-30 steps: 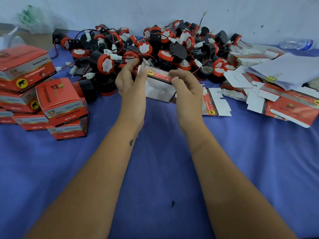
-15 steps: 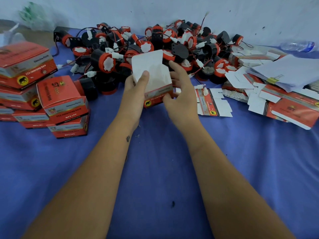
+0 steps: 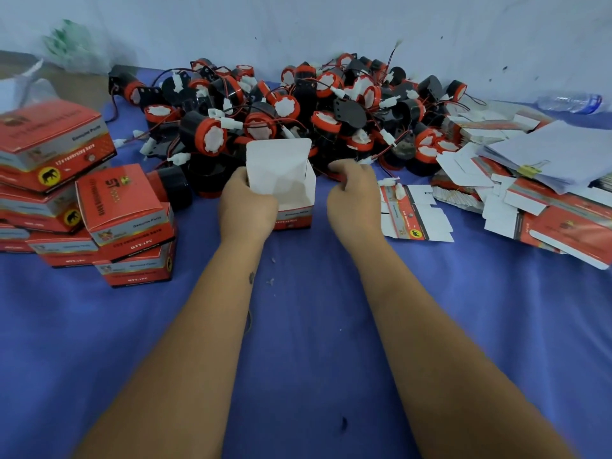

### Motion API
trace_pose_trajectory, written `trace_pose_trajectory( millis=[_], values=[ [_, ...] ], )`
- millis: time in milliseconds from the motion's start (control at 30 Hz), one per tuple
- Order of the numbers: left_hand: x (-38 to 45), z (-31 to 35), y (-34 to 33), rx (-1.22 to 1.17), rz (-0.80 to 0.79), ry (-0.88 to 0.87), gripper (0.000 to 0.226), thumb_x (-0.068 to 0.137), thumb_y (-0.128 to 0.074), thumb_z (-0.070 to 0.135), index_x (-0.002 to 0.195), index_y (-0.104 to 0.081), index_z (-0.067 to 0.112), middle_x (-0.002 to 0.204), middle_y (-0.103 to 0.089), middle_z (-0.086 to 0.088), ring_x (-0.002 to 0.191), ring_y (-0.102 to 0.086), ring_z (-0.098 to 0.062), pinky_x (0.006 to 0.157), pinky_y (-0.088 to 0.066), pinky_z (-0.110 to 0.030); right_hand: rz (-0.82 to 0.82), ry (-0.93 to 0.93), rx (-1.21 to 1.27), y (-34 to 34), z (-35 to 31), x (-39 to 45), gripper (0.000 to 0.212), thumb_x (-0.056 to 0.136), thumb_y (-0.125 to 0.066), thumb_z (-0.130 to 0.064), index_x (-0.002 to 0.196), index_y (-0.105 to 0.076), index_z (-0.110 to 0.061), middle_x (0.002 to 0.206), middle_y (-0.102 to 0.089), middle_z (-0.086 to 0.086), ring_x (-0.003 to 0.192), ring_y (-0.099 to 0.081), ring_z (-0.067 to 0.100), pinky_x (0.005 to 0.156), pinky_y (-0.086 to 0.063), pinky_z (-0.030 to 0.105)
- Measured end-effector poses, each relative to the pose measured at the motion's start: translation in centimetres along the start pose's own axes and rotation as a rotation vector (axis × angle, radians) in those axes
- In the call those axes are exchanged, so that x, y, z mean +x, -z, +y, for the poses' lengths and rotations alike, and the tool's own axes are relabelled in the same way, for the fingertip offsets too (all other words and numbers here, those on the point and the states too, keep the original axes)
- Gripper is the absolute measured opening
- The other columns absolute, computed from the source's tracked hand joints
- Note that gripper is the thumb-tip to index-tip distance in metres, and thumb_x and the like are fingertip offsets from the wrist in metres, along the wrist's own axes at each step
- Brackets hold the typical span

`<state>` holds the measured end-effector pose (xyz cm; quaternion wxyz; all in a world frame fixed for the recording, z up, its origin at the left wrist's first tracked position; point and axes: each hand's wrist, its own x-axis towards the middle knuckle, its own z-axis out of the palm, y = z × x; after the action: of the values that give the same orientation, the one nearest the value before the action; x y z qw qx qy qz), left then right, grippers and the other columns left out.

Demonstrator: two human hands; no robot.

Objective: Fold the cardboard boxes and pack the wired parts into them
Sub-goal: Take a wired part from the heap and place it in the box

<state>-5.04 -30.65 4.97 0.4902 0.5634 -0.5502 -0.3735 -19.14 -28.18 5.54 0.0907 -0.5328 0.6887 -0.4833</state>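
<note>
Blue cloth covers the surface (image 3: 298,326), which runs back to a pale wall. An erected cardboard box (image 3: 291,193) stands upright on the cloth at the centre, its mouth facing up, its white interior showing and its lid flap raised at the far side. The left hand (image 3: 246,207) grips the near left wall of this box, fingers curled around the edge, and steadies it. The right hand (image 3: 354,197) sits just beside the box on its right, apart from the left hand, with fingers curled at the near edge of the pile of wired parts (image 3: 298,107); whether it already pinches a red lead or a part cannot be told, since the fingertips are hidden. The pile, black and red units with trailing wires and white connectors, lies directly behind the box and both hands. The governing relation is therefore short: the parts lie ahead of the right hand, and the open mouth lies to that hand's left, so the right hand is the nearer one for loading. Judged from this layout, the current step is selecting a part to place in the box. Closed boxes (image 3: 122,210) are stacked at the left. Flat box blanks (image 3: 414,217) and a sheaf of white sheets (image 3: 563,154) lie at the right. Trailing wires may snag neighbouring parts on lifting.
</note>
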Motion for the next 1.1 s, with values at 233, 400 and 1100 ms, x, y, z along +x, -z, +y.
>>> trace_pose_trajectory(
  millis=[233,400,1100],
  values=[
    [-0.3,0.0,-0.6,0.103,0.018,-0.01,0.029,0.081,-0.043,0.008,0.099,-0.058,0.025,0.09,-0.063,0.012,0.096,-0.059,-0.027,0.076,-0.05,-0.04,-0.117,-0.097,-0.116,-1.1,1.4,5.1,0.067,0.092,-0.055,-0.01,0.152,-0.029,-0.021,0.145,-0.027,0.015,0.131,-0.028,0.037,0.109,-0.028,0.04],
    [-0.3,0.0,-0.7,0.138,0.016,-0.005,0.024,0.085,-0.044,0.015,0.102,-0.057,0.027,0.089,-0.061,0.014,0.101,-0.057,-0.028,0.083,-0.051,-0.043,-0.105,-0.14,-0.233,-2.2,2.8,6.4,0.061,0.087,-0.066,-0.028,0.141,-0.039,-0.02,0.137,-0.04,0.014,0.127,-0.036,0.037,0.102,-0.034,0.041],
    [-1.4,0.7,0.0,-0.204,-0.024,-0.043,0.03,0.086,-0.053,0.034,0.115,-0.043,0.032,0.095,-0.056,0.012,0.085,-0.057,-0.003,0.064,-0.044,-0.024,0.266,-0.253,0.784,2.7,0.9,-0.8,0.045,0.084,-0.072,-0.019,0.122,-0.052,-0.032,0.111,-0.063,-0.009,0.09,-0.063,-0.003,0.078,-0.052,0.016]
  ],
)
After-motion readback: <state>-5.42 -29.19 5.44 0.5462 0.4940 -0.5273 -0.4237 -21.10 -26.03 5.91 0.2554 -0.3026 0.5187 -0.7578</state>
